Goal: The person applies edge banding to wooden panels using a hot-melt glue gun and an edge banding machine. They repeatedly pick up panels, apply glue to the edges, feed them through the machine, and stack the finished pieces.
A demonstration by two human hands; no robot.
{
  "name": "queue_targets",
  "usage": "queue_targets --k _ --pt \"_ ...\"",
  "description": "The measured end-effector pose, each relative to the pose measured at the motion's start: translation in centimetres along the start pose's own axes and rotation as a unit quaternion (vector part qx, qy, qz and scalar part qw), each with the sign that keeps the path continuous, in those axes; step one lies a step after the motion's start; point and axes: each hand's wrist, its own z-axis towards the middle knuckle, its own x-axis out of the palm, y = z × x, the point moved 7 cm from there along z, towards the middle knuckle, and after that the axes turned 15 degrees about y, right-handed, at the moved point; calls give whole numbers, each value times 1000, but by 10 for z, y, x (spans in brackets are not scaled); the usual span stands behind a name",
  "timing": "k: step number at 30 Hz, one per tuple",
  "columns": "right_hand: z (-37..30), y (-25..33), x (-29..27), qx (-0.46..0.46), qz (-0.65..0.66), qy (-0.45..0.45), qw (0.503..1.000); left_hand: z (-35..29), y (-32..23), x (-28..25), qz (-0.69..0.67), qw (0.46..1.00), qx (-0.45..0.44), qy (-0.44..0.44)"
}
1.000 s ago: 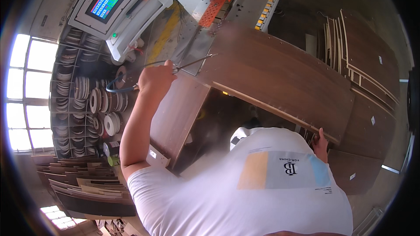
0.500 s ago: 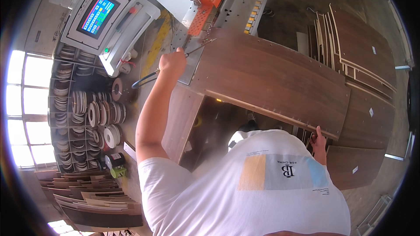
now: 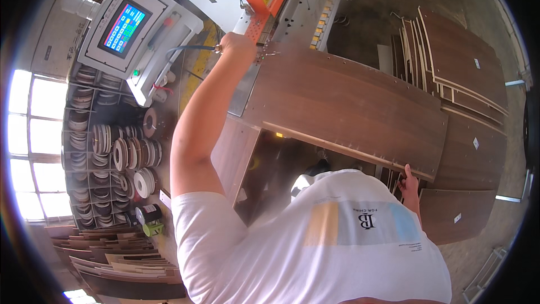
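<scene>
A long brown wood-grain panel [image 3: 349,98] with a row of holes along its far edge lies in front of me, one end by the machine. My left hand [image 3: 237,44] reaches far forward, closed around an air blow gun whose thin metal nozzle [image 3: 270,53] points right over the panel's left end. A dark blue hose [image 3: 194,48] trails left from it. The gun's body is mostly hidden by the hand. At the panel's near right edge, my right hand [image 3: 409,184] grips the board, one finger lying on top and the rest beside or under it.
The machine's orange guard [image 3: 257,8] stands beyond my left hand. A control console [image 3: 126,28] with a lit screen is at the left, near racks of edging rolls [image 3: 129,152]. Stacked brown panels [image 3: 467,67] lie at the right. Offcut boards [image 3: 124,253] are piled lower left.
My left hand has moved forward and slightly right with the blow gun, and the hose has swung up with it. My right hand stays at the panel's edge.
</scene>
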Motion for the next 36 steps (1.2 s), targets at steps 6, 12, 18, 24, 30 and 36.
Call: queue_targets --k 6,12,18,24,30,36 --pt "0 -4 -3 8 -7 -11 1000 12 22 -17 -15 999 34 40" --pt "5 -6 -5 -11 -16 2 1000 34 6 -1 -32 997 52 48" --pt "8 -11 -8 -9 -13 -24 1000 35 -1 9 -52 997 -8 47" --pt "3 -2 -4 -13 -27 -7 1000 3 77 -12 -157 988 6 10" --pt "6 -8 -6 -3 -3 -18 1000 13 69 16 -169 985 -27 34" --pt "-3 -6 -3 -9 -5 -31 999 34 54 31 -154 987 -27 43"
